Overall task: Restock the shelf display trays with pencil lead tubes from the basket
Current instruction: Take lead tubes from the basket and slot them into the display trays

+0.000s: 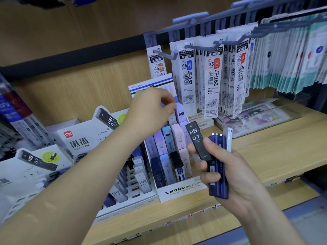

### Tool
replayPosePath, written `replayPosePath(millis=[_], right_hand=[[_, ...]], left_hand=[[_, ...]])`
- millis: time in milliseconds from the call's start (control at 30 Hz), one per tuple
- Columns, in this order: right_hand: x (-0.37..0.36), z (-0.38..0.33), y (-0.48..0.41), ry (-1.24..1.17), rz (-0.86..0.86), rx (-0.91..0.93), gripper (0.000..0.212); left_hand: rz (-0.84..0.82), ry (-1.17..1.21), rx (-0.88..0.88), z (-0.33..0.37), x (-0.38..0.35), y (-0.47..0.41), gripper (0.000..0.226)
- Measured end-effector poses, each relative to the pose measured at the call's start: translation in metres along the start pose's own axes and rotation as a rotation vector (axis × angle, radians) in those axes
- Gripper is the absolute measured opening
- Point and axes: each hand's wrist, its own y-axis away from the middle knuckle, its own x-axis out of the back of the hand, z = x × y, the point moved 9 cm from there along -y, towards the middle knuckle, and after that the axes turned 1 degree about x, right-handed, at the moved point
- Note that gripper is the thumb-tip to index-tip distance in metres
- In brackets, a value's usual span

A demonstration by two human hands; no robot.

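My right hand [228, 167] grips a bundle of pencil lead tubes in front of the shelf: a black tube marked HB 0.7 [198, 140], dark blue tubes [218, 167] and a pale one [229, 138] behind. My left hand [152, 106] reaches over the white MONO graph display tray [178, 190], its curled fingertips at the top back row of pastel tubes [179, 112]. Whether the fingers pinch a tube there is hidden by blur. The tray holds several rows of blue, lilac, pink and black tubes.
Left of the MONO tray stand white Deli display trays [77, 138] with HB 0.7 tubes [141, 179]. Gel pen refill packs [211, 80] hang on hooks above and behind the tray. Flat packets [256, 115] lie on the wooden shelf [276, 149] at right.
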Motion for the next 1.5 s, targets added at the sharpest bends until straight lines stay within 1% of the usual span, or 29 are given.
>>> replayPosePath(millis=[33, 67, 100, 133, 167, 300, 367, 433, 467, 567, 667, 733, 800, 867, 933, 1033, 1200, 1300, 1367, 1433, 1500], right_hand=[[-0.002, 0.000, 0.000, -0.004, -0.015, -0.002, 0.028], [-0.004, 0.000, 0.001, -0.005, -0.034, -0.004, 0.025], [-0.007, 0.000, 0.001, 0.001, -0.053, -0.008, 0.023], [-0.010, 0.001, 0.002, 0.011, -0.069, -0.009, 0.022], [-0.012, 0.002, 0.002, 0.025, -0.079, -0.011, 0.022], [-0.011, 0.007, -0.002, 0.075, -0.047, -0.015, 0.033], [-0.007, 0.006, -0.003, 0.041, -0.012, -0.016, 0.028], [-0.007, 0.006, -0.004, -0.053, -0.015, -0.039, 0.021], [-0.010, 0.007, -0.004, -0.104, -0.024, -0.052, 0.024], [-0.032, 0.020, -0.003, -0.164, -0.063, -0.099, 0.028], [-0.065, 0.043, 0.006, -0.124, -0.109, -0.182, 0.023], [-0.091, 0.060, 0.016, -0.084, -0.169, -0.218, 0.011], [-0.120, 0.082, 0.026, -0.064, -0.265, -0.272, 0.011], [-0.139, 0.110, 0.033, -0.029, -0.323, -0.335, 0.012], [-0.151, 0.136, 0.038, 0.025, -0.347, -0.378, 0.013], [-0.154, 0.162, 0.044, 0.120, -0.325, -0.394, 0.022], [-0.160, 0.184, 0.061, 0.294, -0.333, -0.393, 0.023], [-0.165, 0.192, 0.070, 0.430, -0.371, -0.413, 0.022], [-0.168, 0.197, 0.074, 0.470, -0.386, -0.430, 0.024], [-0.168, 0.203, 0.074, 0.464, -0.380, -0.440, 0.033], [-0.165, 0.207, 0.073, 0.440, -0.345, -0.446, 0.051]], left_hand=[[-0.090, 0.206, 0.039, 0.002, -0.002, 0.010, 0.010], [-0.228, 0.417, 0.081, 0.007, -0.009, 0.022, 0.011], [-0.356, 0.559, 0.109, 0.013, -0.015, 0.036, 0.012], [-0.429, 0.622, 0.115, 0.017, -0.019, 0.048, 0.015], [-0.436, 0.658, 0.121, 0.016, -0.019, 0.054, 0.018], [-0.221, 0.766, 0.240, -0.010, -0.003, 0.060, 0.019], [-0.077, 0.779, 0.264, -0.027, 0.018, 0.062, 0.019], [0.060, 0.728, 0.239, -0.044, 0.047, 0.066, 0.020], [0.101, 0.697, 0.214, -0.050, 0.061, 0.069, 0.020], [0.139, 0.618, 0.162, -0.063, 0.091, 0.084, 0.021], [0.180, 0.505, 0.234, -0.090, 0.114, 0.105, 0.019], [0.201, 0.423, 0.291, -0.114, 0.130, 0.122, 0.019], [0.195, 0.367, 0.337, -0.137, 0.144, 0.141, 0.019], [0.156, 0.273, 0.367, -0.158, 0.152, 0.159, 0.019], [0.113, 0.144, 0.396, -0.178, 0.155, 0.176, 0.019], [0.118, 0.005, 0.442, -0.209, 0.159, 0.198, 0.017], [0.078, -0.024, 0.435, -0.233, 0.145, 0.214, 0.013], [0.069, -0.048, 0.402, -0.238, 0.129, 0.220, 0.016], [0.059, -0.041, 0.379, -0.242, 0.122, 0.222, 0.018], [0.019, -0.021, 0.359, -0.246, 0.117, 0.221, 0.020], [-0.039, -0.027, 0.344, -0.248, 0.111, 0.219, 0.022]])
